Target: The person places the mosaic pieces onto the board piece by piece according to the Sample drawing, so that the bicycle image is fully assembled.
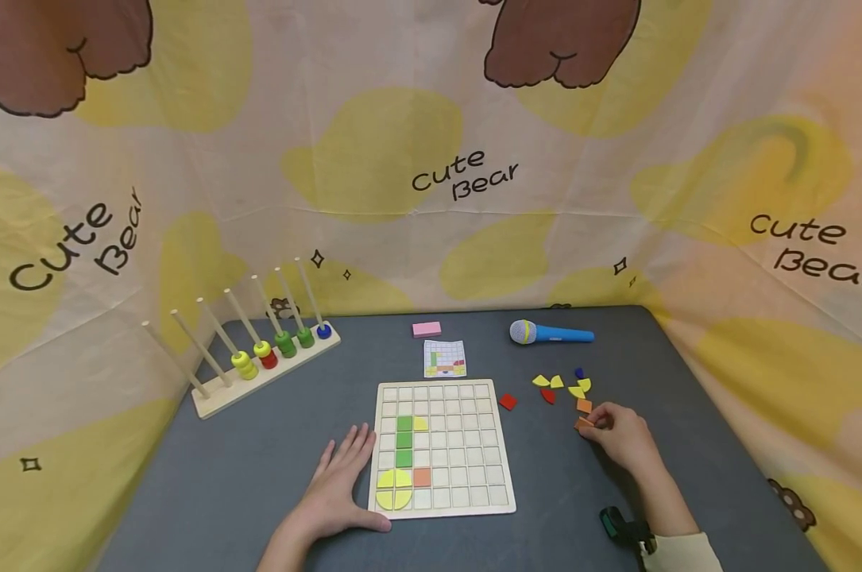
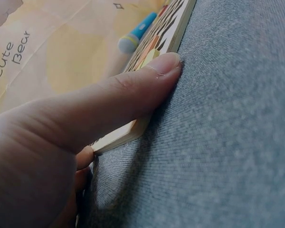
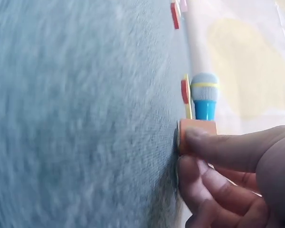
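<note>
Pinching an orange square [image 1: 584, 423] tilted up in the right hand [image 1: 624, 435], at the right of the surface [image 1: 259, 469], just beside a second orange square [image 1: 584, 405]. Touching the lower-left edges of the grid board [image 1: 459, 457] with the left hand [image 1: 338, 491], spread and gripping nothing. Showing in board cells: three green squares [image 1: 404, 440], four yellow quarters [image 1: 385, 480] forming a circle, one salmon square [image 1: 421, 477].
</note>
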`<state>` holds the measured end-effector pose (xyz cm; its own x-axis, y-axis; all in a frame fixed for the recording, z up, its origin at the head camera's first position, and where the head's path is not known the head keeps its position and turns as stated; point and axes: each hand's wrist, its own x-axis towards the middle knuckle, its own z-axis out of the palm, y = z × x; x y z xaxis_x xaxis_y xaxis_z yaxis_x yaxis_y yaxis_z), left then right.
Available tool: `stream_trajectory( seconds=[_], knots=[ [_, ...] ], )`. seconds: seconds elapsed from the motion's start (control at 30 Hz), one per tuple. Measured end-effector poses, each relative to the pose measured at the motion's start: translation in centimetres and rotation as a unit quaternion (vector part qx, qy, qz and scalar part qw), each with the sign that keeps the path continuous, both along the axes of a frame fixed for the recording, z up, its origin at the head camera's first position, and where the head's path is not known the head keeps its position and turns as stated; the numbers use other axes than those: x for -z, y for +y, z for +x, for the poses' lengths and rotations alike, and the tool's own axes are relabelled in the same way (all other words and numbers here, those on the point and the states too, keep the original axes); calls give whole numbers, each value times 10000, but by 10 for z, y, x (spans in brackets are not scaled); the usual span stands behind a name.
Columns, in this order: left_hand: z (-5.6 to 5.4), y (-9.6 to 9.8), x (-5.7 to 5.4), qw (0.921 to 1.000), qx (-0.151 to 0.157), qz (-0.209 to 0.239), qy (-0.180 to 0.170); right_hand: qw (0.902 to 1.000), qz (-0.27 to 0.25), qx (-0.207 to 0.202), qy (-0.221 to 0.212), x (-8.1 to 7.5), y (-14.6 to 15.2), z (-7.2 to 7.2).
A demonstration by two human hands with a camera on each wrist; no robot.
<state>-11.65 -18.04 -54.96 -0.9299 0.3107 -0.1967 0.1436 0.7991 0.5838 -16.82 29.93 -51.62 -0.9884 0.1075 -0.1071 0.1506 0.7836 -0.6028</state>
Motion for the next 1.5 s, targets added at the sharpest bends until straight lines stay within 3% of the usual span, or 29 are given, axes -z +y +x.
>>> stream_trajectory(
  seconds=[0.3, 0.67, 1.17, 1.33, 1.5],
  knots=[
    [0, 1, 2, 10000, -20, -41, 0, 9980, -600, -2, 195, -11, -30, 0],
    [-1, 0, 2, 10000, -4, -7, 31, 9846, -1597, -583, 406, -15, -111, 15],
    [2, -1, 0, 10000, 38, 37, 24, 9653, -1647, -2005, 302, 1, -178, 29],
    [1, -1, -1, 10000, -15, -33, 41, 9618, -1619, -2203, 151, 10, -194, 29],
    [1, 0, 0, 10000, 1, -29, 22, 9657, -1370, -2203, 130, 18, -199, 30]
  ],
)
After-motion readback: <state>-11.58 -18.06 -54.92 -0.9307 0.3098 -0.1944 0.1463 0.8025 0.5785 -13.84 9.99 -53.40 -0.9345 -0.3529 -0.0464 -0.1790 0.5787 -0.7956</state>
